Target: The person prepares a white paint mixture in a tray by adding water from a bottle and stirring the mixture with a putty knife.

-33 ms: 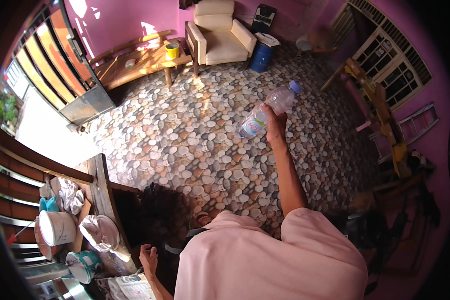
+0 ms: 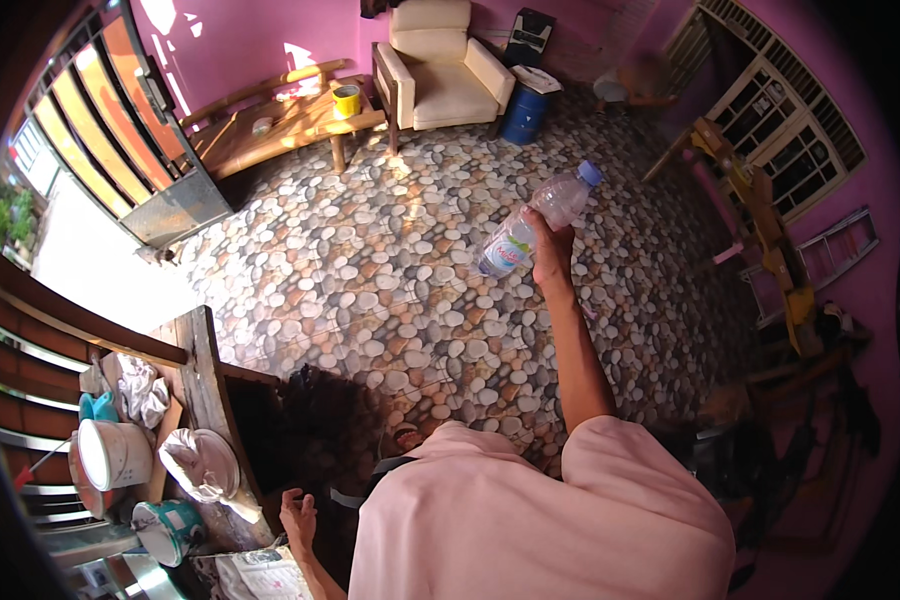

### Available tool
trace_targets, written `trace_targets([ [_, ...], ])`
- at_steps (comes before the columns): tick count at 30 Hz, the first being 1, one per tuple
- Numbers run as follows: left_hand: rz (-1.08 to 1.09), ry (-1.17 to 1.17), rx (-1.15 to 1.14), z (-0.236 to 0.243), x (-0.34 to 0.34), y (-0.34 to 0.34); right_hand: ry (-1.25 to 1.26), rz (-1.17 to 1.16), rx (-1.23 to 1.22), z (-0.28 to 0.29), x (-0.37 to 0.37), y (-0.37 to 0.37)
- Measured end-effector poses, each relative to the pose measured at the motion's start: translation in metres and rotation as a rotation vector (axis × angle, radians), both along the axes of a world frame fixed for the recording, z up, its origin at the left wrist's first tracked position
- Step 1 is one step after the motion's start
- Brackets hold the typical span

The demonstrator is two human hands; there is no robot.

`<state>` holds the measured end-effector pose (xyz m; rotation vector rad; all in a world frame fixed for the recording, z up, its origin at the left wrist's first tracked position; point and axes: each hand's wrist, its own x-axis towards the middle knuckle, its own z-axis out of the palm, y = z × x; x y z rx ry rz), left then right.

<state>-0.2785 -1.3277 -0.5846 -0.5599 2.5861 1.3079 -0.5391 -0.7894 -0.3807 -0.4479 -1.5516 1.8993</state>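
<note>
My right hand (image 2: pixel 552 250) is wrapped round a clear plastic bottle (image 2: pixel 561 200) with a blue cap and a printed label. The bottle is tilted, cap end up and to the right, and held out over the pebble-patterned floor (image 2: pixel 400 270). Low on the left, my left hand (image 2: pixel 298 517) hangs with its fingers loosely bent and apart, nothing in it. It is nearest to a wooden bench (image 2: pixel 208 370) that carries buckets and cloths.
On the bench stand a white bucket (image 2: pixel 116 455) and a teal bucket (image 2: pixel 167 530). At the back are a bamboo bench (image 2: pixel 260 150) with a yellow pail (image 2: pixel 346 100), a cream armchair (image 2: pixel 454 90) and a blue drum (image 2: pixel 524 115). A blurred person (image 2: pixel 642 82) is at the far right.
</note>
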Motion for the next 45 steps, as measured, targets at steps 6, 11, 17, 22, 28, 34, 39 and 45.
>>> trace_targets([
  [6,0.002,-0.030,-0.040,-0.005,0.014,-0.003,0.010,0.018,0.012,-0.001,-0.003,-0.006],
  [11,0.008,-0.035,-0.059,-0.003,0.020,0.001,0.029,0.026,0.008,0.000,-0.002,-0.005],
  [17,0.010,-0.038,-0.041,-0.008,0.022,0.003,0.047,0.037,0.014,0.000,0.000,0.000],
  [22,-0.023,-0.012,-0.050,-0.009,0.023,0.006,0.041,0.041,0.014,0.000,0.002,0.005],
  [28,-0.047,0.032,-0.076,-0.012,0.023,0.009,0.033,0.044,0.008,-0.005,-0.001,0.012],
  [34,-0.044,0.040,-0.070,-0.009,0.021,0.014,0.009,0.070,0.007,-0.004,-0.002,0.014],
  [39,-0.036,0.065,-0.070,-0.009,0.024,0.017,0.029,0.060,0.017,-0.002,-0.001,0.010],
  [45,-0.041,0.067,-0.085,0.007,0.017,0.028,0.031,0.098,0.022,0.001,0.001,0.008],
])
